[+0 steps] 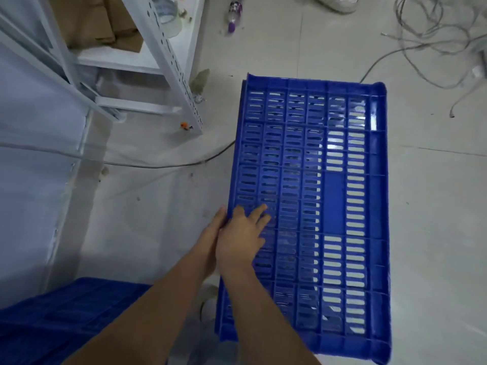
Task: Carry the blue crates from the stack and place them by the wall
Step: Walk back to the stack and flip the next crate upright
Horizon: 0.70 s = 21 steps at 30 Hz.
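Observation:
A large blue slotted crate fills the middle right of the head view, tipped so its perforated face looks up at me, with pale floor showing through the slots. Both my hands meet at its left long edge. My left hand is against the outside of that edge, fingers hooked under it. My right hand lies flat on the slotted face, fingers spread. More blue crate shows at the bottom left, partly hidden by my forearms. The wall runs down the left side.
A white metal shelf rack with cardboard and a tape roll stands at the top left by the wall. A grey cable crosses the floor toward the crate. Tangled cables lie top right, a plastic bottle at the top.

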Each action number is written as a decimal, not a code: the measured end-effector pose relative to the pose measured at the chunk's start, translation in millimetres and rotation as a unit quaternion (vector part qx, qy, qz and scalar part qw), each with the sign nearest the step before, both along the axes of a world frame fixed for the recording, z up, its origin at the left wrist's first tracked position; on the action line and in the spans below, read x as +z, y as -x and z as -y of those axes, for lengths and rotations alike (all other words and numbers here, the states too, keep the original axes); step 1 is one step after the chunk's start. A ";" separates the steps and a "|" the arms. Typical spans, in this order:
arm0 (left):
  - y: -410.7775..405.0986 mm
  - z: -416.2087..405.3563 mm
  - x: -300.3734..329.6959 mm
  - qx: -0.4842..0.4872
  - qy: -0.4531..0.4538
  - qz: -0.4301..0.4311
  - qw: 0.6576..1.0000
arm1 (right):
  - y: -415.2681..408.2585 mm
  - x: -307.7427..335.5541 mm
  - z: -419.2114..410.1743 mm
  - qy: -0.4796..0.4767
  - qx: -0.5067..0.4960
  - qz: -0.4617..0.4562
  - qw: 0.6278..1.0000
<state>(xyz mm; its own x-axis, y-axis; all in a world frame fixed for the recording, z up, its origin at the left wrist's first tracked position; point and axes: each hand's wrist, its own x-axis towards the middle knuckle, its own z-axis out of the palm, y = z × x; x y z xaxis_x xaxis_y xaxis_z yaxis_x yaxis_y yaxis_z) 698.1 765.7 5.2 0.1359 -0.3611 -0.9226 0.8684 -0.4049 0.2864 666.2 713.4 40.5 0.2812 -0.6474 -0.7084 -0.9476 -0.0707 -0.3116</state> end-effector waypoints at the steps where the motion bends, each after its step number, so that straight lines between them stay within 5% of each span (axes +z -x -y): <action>1: -3.0 0.2 -2.5 -0.015 -0.004 0.007 1.000 | 0.3 -2.3 -0.4 0.001 0.011 0.002 1.000; 9: 9.1 9.6 9.5 -0.140 -0.084 0.276 0.947 | 69.5 -0.6 39.9 0.075 0.022 0.150 0.986; 15: 26.8 28.6 12.3 -0.285 -0.083 0.524 0.799 | 142.4 4.5 136.8 0.288 -0.127 0.084 0.945; 18: 40.2 37.6 5.8 -0.315 -0.092 0.519 0.789 | 177.4 -6.9 167.8 0.224 -0.185 -0.013 0.957; 21: 46.9 37.5 -1.5 -0.321 -0.106 0.529 0.778 | 199.6 -16.8 168.3 0.030 -0.259 -0.009 0.965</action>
<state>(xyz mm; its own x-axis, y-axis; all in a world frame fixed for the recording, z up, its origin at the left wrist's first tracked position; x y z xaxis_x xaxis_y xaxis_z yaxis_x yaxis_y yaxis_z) 651.2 728.2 3.7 0.7143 -0.5232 -0.4648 -0.2090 -0.7933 0.5719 466.6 545.1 23.7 -0.1033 -0.7384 -0.6664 -0.8663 0.3959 -0.3045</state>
